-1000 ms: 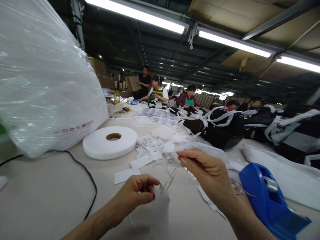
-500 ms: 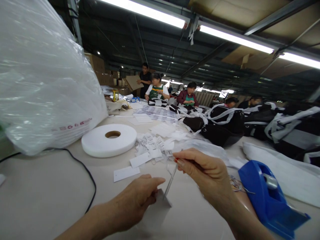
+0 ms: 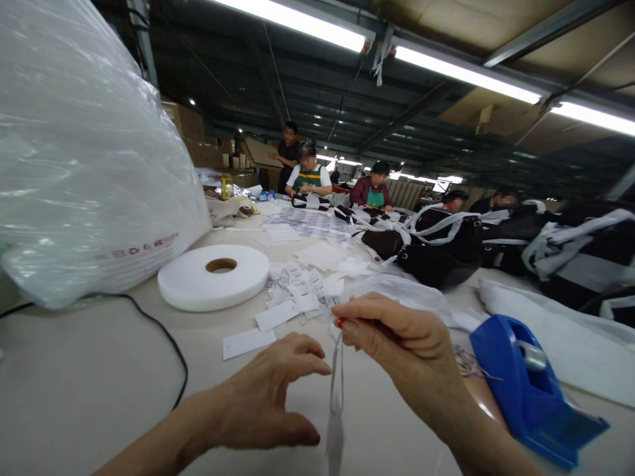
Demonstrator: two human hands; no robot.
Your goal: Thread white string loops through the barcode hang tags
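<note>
My right hand (image 3: pixel 397 337) pinches a thin looped string (image 3: pixel 337 380) between thumb and fingertips. From the string hangs a pale tag (image 3: pixel 334 441), seen nearly edge-on and blurred. Just left of the string, my left hand (image 3: pixel 270 393) has its thumb and fingers spread apart with nothing between them. Beyond the hands lies a pile of white tags (image 3: pixel 302 287) with strings. Two blank tags lie nearer, one (image 3: pixel 276 315) close to the pile and another (image 3: pixel 248 344) by my left hand.
A white tape roll (image 3: pixel 213 281) and a large plastic bag (image 3: pixel 99 172) stand left, near a black cable (image 3: pixel 169 337). A blue tape dispenser (image 3: pixel 526 390) stands right. Black bags (image 3: pixel 441 248) lie behind; several people work farther back.
My left hand has let go of the tag and opened. The tag now hangs below the string, turned nearly edge-on. My right hand has shifted slightly left, still pinching the string.
</note>
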